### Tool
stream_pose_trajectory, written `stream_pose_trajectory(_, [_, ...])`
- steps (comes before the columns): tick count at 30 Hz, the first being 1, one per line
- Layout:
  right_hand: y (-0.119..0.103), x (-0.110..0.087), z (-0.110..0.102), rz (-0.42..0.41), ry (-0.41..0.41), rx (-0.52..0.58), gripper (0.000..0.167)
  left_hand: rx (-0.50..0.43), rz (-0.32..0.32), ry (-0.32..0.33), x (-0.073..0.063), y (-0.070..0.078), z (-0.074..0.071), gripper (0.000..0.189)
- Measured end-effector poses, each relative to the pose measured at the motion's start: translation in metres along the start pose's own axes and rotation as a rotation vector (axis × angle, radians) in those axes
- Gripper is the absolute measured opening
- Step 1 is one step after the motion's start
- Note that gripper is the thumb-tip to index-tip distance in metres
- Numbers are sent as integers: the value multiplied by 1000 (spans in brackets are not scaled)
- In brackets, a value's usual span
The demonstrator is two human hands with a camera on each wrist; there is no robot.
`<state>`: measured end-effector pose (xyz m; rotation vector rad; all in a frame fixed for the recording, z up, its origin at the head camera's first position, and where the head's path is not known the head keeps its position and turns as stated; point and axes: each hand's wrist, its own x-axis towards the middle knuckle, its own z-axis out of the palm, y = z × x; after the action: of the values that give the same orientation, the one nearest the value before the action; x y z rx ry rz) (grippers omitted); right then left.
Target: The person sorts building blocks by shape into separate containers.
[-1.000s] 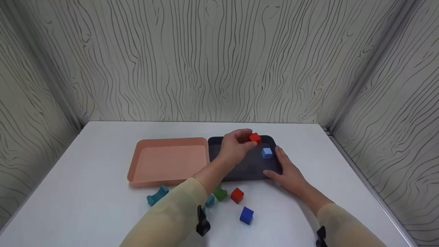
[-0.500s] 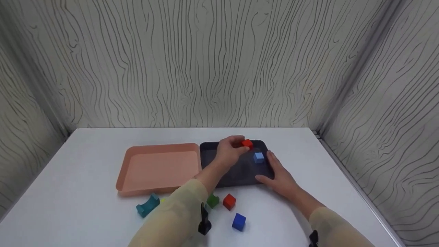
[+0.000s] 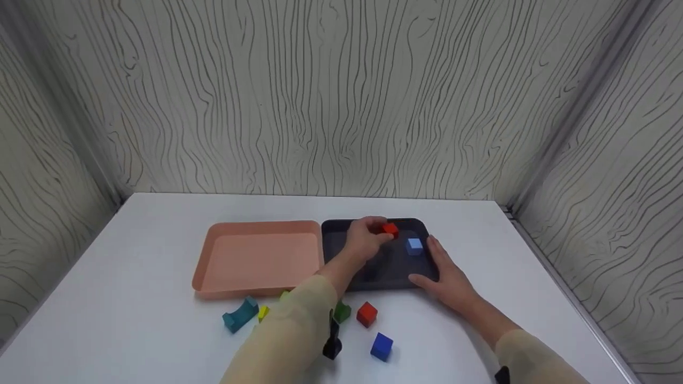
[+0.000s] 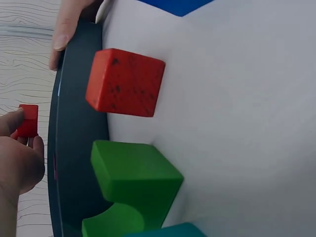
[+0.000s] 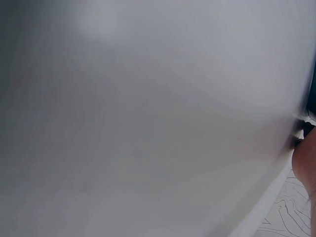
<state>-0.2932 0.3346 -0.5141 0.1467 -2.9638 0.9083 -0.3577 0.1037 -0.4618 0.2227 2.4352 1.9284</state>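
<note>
The held red cube (image 3: 390, 230) is pinched between the thumb and fingers of the left hand (image 3: 363, 240), parted only by the cube's width. It is over the far right part of the dark tray (image 3: 395, 269); whether it touches the tray floor I cannot tell. Compared with a second ago it is lower and nearer the person, its image now inside the far rim instead of overlapping it. The light-blue cube (image 3: 414, 247) sits in the tray just to its right, with tray floor showing between them.

The right hand (image 3: 449, 277) rests at the tray's right edge, fingers straight along the rim, thumb spread to the near corner, as before. The pink tray (image 3: 267, 256) lies alongside on the left.

Nearer the person, the loose red cube (image 3: 367, 314), dark-blue cube (image 3: 381, 347) and green block (image 3: 343, 312) lie on the table; the left sleeve (image 3: 296, 336) now uncovers a yellow block (image 3: 263, 313) near the teal block (image 3: 241, 314). White tabletop (image 3: 496, 256) stretches from the right hand to the table's right edge.
</note>
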Motion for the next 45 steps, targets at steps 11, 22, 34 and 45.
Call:
stream_pose_trajectory(11, [13, -7, -9, 17, 18, -23, 114, 30, -20, -66, 3, -4, 30, 39])
stream_pose_trajectory(22, [7, -4, -8, -22, 13, -17, 112, 59, -53, -59, 8, -14, 33, 37])
stream_pose_trajectory(34, [-2, -1, 1, 2, -15, -13, 113, 71, -51, -64, 10, -24, 30, 36])
stream_pose_trajectory(45, [1, 0, 0, -9, -7, -10, 111, 82, -51, -59, 11, -25, 32, 37])
